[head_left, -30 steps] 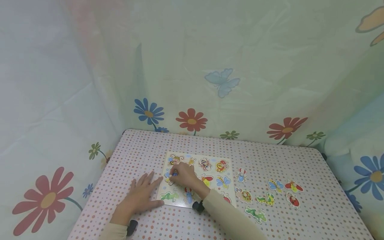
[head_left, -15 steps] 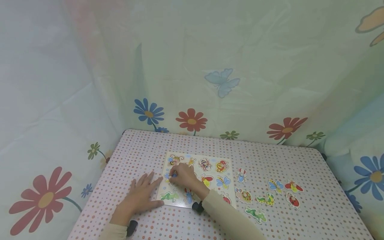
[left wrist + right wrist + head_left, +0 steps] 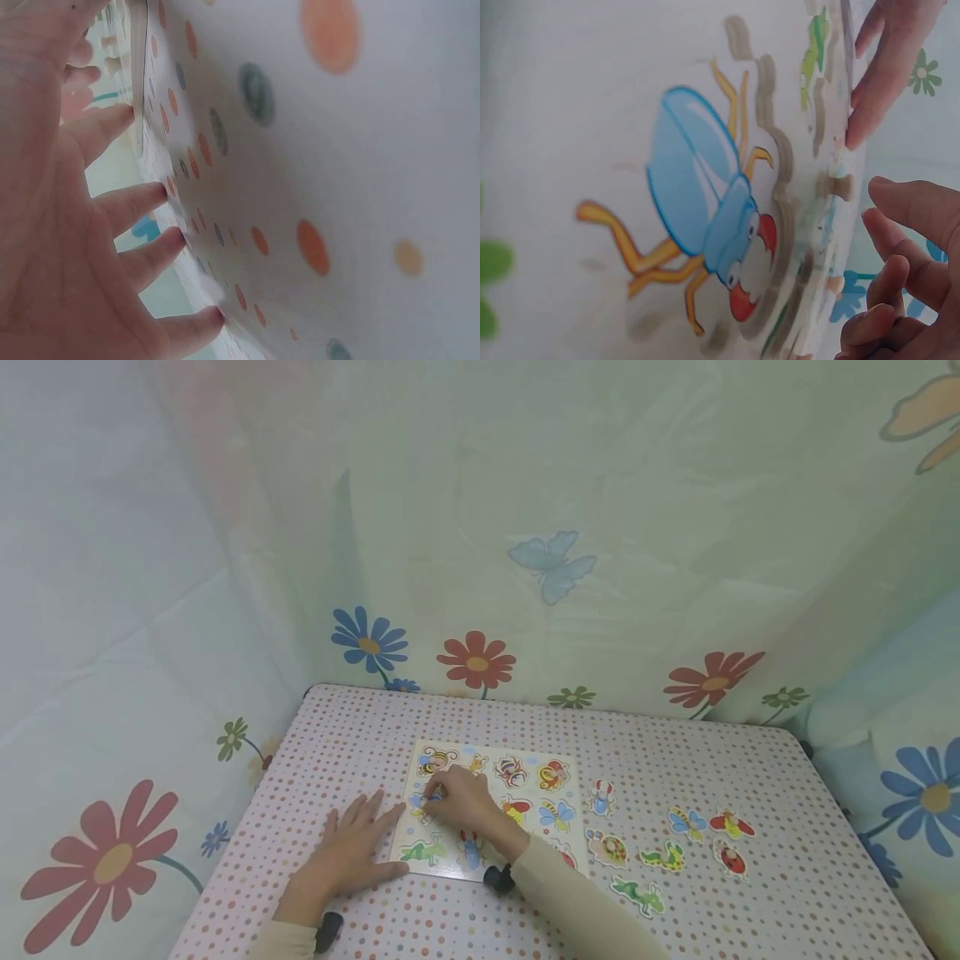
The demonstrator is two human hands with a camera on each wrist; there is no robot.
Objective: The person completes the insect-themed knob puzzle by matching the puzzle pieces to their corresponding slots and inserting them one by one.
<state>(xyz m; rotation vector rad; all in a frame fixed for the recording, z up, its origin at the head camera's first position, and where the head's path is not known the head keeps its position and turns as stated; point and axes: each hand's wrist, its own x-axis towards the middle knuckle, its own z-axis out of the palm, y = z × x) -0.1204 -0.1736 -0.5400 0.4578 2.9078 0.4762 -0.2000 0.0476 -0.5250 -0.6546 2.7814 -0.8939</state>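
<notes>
My left hand [image 3: 352, 852] lies with fingers spread on the dotted table; its thumb tip reaches the near left corner of a wooden insect puzzle board [image 3: 450, 866]. In the left wrist view the fingertips [image 3: 176, 236] press on the cloth. My right hand [image 3: 468, 802] is over the board's left side, thumb and forefinger bent close together at a blue-and-yellow winged insect piece [image 3: 417, 812]. In the right wrist view its fingertips [image 3: 875, 187] are right beside a small wooden knob [image 3: 841, 187]; I cannot tell if they pinch it. A printed blue beetle recess [image 3: 694, 169] shows nearer.
Right of the board lie loose pieces: a beetle [image 3: 601, 797], a snail [image 3: 607, 849], a caterpillar [image 3: 663, 857], a grasshopper [image 3: 637, 895], a winged insect [image 3: 687, 824], a red-winged bug [image 3: 731, 824] and a ladybird [image 3: 731, 860]. A flowered curtain [image 3: 630, 568] stands behind the table.
The right hand's fingers shift slightly at the winged insect piece, and a little more of its blue wing shows. The left hand stays put. The head view drifts slightly.
</notes>
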